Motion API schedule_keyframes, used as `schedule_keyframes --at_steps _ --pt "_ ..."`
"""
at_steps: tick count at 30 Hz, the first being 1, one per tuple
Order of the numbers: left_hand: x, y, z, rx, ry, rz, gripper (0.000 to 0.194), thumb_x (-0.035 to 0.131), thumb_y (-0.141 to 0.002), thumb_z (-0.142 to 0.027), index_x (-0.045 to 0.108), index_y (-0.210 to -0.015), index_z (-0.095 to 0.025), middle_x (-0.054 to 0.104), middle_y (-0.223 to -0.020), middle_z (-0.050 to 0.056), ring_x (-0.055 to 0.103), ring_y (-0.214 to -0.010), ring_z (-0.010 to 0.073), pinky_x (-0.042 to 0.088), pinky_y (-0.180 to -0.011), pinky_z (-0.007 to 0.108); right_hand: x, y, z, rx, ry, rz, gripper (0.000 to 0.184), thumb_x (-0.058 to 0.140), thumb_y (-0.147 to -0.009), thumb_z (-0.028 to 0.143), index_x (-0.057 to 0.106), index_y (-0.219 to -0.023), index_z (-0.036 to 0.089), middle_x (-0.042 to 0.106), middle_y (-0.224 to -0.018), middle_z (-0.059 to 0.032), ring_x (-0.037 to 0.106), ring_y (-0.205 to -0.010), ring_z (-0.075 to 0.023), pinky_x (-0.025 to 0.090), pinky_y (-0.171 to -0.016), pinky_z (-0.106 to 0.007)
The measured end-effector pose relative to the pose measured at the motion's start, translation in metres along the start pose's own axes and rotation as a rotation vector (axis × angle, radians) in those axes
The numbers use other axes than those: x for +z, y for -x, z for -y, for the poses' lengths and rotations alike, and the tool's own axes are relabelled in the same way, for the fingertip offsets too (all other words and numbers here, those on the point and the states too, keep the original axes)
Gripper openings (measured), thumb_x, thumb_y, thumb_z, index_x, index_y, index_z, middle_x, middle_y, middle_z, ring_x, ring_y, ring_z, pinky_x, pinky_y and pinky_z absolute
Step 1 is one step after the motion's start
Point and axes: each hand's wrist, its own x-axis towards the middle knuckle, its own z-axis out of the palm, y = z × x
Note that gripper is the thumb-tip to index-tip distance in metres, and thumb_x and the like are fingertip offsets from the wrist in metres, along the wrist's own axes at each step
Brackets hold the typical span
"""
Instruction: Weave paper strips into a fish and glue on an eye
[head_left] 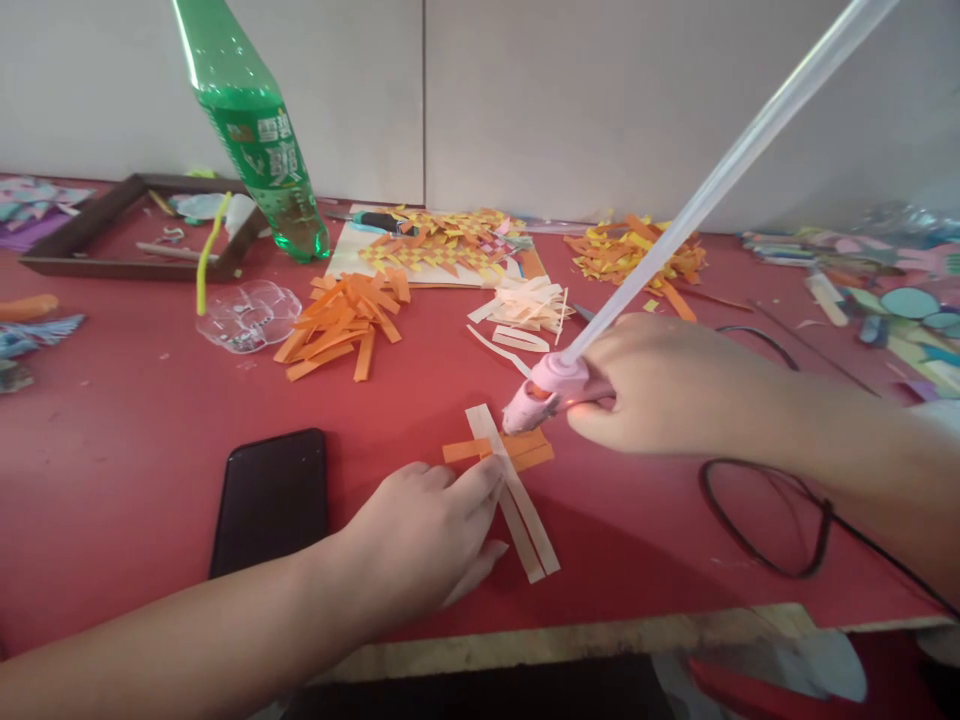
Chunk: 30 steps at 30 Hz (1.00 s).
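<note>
My right hand (652,385) is wrapped round a small pink glue gun (555,380). A long clear glue stick (712,190) juts up and right from its back end. The nozzle points down over woven paper strips: long cream strips (534,530) crossed by short orange strips (534,455), flat on the table. My left hand (427,530) presses its closed fingertips on the strips where they cross, just left of the nozzle. The thumb sits lower, beside the cream strips. Whether glue is on the paper, I cannot tell.
A black phone (271,500) lies left of my hand. Behind are piled orange strips (345,320), cream strips (529,303), a clear flower-shaped dish (251,318), a green bottle (262,150) and a dark frame (120,266). A black cord (750,550) loops at right, near the table edge (600,638).
</note>
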Motion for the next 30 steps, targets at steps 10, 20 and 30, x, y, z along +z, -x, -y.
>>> schedule_keyframes --at_steps 10,20,30 --pt "-0.004 -0.002 0.002 -0.010 0.026 0.067 0.042 0.040 -0.096 -0.035 0.061 -0.121 -0.009 0.062 -0.123 0.016 0.065 -0.063 0.0204 0.057 -0.056 0.039 0.016 0.020 -0.074 0.625 -0.150 -0.069 0.030 0.052 -0.079 0.028 0.035 -0.056 0.022 0.047 -0.048 0.0034 0.044 -0.048 -0.0107 0.027 -0.050 -0.028" --pt "-0.001 0.000 -0.002 -0.002 -0.036 0.065 0.041 0.038 -0.097 -0.034 0.065 -0.116 -0.011 0.059 -0.132 0.017 0.066 -0.063 0.0190 0.057 -0.056 0.036 0.055 0.042 -0.084 0.642 -0.142 -0.095 0.012 0.053 -0.082 0.033 0.056 -0.080 0.022 0.066 -0.075 -0.0059 0.059 -0.066 -0.0190 0.039 -0.060 -0.029" --pt "-0.003 -0.001 -0.002 -0.006 -0.020 0.050 0.043 0.040 -0.096 -0.035 0.063 -0.121 -0.010 0.060 -0.131 0.017 0.067 -0.068 0.0193 0.058 -0.060 0.034 0.057 0.029 -0.034 0.111 -0.196 -0.487 0.011 0.052 -0.088 0.024 0.062 -0.091 0.022 0.067 -0.090 -0.0064 0.063 -0.085 -0.0203 0.049 -0.079 -0.033"
